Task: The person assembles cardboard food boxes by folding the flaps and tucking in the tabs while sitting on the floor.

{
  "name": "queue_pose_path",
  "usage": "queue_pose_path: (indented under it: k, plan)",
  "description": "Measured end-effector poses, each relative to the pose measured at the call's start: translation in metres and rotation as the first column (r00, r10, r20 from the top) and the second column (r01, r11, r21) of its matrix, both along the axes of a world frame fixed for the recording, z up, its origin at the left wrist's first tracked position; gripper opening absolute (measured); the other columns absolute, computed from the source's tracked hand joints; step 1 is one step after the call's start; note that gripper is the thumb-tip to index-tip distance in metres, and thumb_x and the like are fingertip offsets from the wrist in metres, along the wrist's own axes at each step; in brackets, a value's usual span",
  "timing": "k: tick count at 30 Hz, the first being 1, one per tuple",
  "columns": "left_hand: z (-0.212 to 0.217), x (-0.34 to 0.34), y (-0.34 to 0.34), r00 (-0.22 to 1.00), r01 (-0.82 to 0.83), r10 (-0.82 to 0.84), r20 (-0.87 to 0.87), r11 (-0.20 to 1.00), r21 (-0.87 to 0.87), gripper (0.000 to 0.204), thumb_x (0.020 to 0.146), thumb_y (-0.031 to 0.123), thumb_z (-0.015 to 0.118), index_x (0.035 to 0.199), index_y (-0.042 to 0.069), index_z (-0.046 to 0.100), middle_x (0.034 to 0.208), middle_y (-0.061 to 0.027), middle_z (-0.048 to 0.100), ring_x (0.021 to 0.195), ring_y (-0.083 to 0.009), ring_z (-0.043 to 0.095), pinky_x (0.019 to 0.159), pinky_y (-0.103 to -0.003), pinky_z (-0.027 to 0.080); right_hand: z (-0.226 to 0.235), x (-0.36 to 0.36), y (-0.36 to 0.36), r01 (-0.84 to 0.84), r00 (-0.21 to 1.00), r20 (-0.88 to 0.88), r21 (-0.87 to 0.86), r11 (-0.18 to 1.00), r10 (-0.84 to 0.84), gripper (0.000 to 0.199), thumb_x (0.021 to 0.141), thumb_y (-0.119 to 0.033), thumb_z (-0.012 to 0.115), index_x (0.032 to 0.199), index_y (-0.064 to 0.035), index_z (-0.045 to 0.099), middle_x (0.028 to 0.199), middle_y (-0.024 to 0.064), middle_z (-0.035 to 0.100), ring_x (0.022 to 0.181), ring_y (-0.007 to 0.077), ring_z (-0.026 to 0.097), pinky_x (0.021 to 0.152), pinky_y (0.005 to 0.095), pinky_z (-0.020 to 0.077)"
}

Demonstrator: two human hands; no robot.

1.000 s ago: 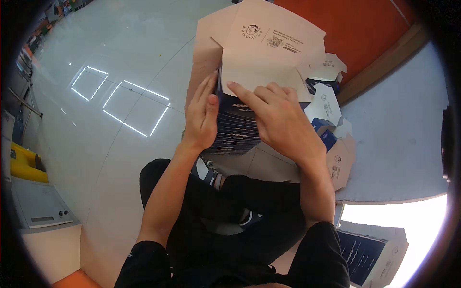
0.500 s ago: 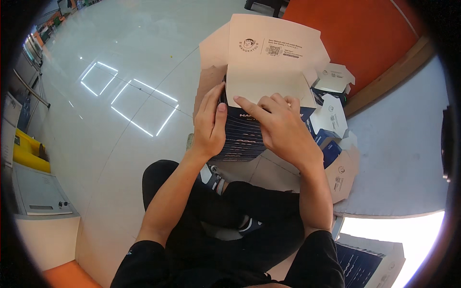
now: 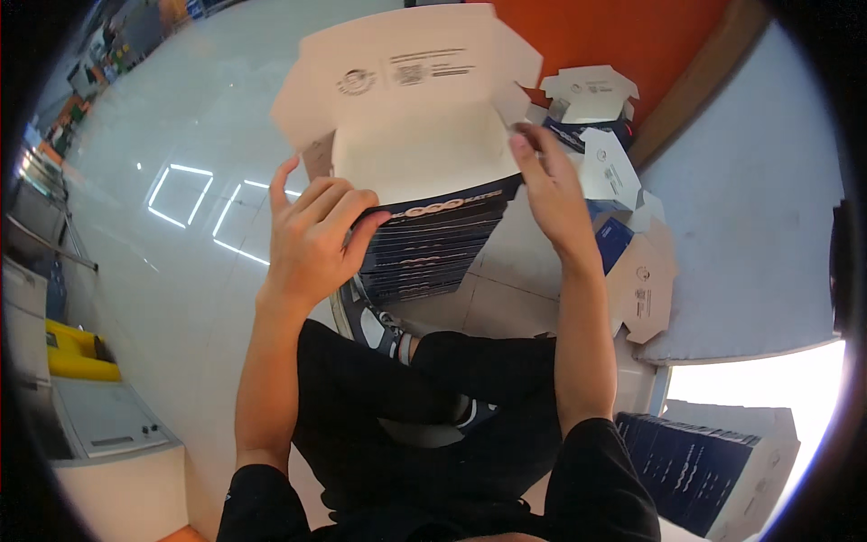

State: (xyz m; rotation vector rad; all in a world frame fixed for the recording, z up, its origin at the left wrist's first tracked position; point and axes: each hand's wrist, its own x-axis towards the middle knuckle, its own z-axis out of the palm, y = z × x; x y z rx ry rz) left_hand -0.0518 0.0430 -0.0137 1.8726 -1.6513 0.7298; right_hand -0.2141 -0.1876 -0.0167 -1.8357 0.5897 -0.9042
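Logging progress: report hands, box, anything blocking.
Left hand gripping box, front-left. Right hand at right corner. Box open, stack below. Other boxes right, apparently not blocking.

Open carton was thin paperboard, inner face smooth and matt. Stacked cartons beneath appeared to be similar board. Floor tiles were glossy, reflecting lights sharply. Trousers were matt cloth. Brown strip looked wooden.

Floor: pale glossy tile, rectangular light reflections at left; orange panel and brown wooden strip at upper right; blue-grey surface at right, bright white area below; grey-topped cabinet at lower left
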Motion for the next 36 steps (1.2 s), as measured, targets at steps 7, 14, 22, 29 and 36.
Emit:
queue_pose_path:
  k: [7,14,22,29,36]
  plan:
    - [0.056,-0.051,-0.070,0.976,0.168,-0.103,-0.192,0.918,0.360,0.057,0.090,0.030,0.080,0.142,0.019,0.058,0.102,-0.0070,0.077,0.090,-0.0296,0.073,0.093,-0.047,0.051,-0.016,0.006,-0.004,-0.100,0.990,0.112,0.105,0.989,0.088,0.040,0.109,-0.034,0.051,0.112,0.0036,0.066,0.095,0.0154,0.068,0.089,0.0221,0.063,0.081,0.0367,0.0503]
    - [0.072,-0.045,-0.102,0.990,0.129,-0.072,-0.125,0.835,0.535,0.040,0.097,0.022,0.069,0.136,0.019,0.060,0.085,-0.0228,0.072,0.081,-0.0457,0.069,0.071,-0.051,0.053,-0.029,0.007,-0.021,-0.199,0.978,0.115,0.260,0.945,0.175,0.027,0.095,-0.008,0.065,0.120,0.0034,0.066,0.111,0.0154,0.070,0.100,0.0216,0.066,0.087,0.0343,0.0529]
    - [0.075,-0.065,-0.101,1.000,-0.020,0.020,0.007,0.769,0.639,0.028,0.100,0.023,0.064,0.128,0.021,0.064,0.085,-0.0212,0.072,0.082,-0.0449,0.070,0.070,-0.052,0.055,-0.040,0.009,-0.030,-0.298,0.948,0.014,0.382,0.875,0.317,0.040,0.091,-0.008,0.066,0.130,0.0021,0.061,0.125,0.0123,0.066,0.103,0.0207,0.069,0.083,0.0356,0.0593]
    - [0.065,-0.070,-0.108,0.993,-0.071,-0.011,0.114,0.725,0.686,0.021,0.101,0.020,0.062,0.121,0.018,0.065,0.084,-0.0208,0.072,0.083,-0.0440,0.071,0.071,-0.053,0.054,-0.039,0.006,-0.034,-0.298,0.946,0.035,0.484,0.823,0.322,0.046,0.091,-0.013,0.068,0.133,0.0025,0.059,0.126,0.0133,0.064,0.107,0.0212,0.068,0.087,0.0364,0.0611]
    - [0.062,-0.071,-0.109,0.989,-0.064,-0.048,0.142,0.721,0.690,0.019,0.100,0.018,0.062,0.118,0.018,0.065,0.083,-0.0195,0.072,0.082,-0.0424,0.071,0.070,-0.053,0.054,-0.035,0.000,-0.034,-0.346,0.927,0.027,0.450,0.823,0.375,0.047,0.090,-0.008,0.069,0.135,0.0026,0.058,0.129,0.0155,0.062,0.107,0.0234,0.067,0.087,0.0331,0.0609]
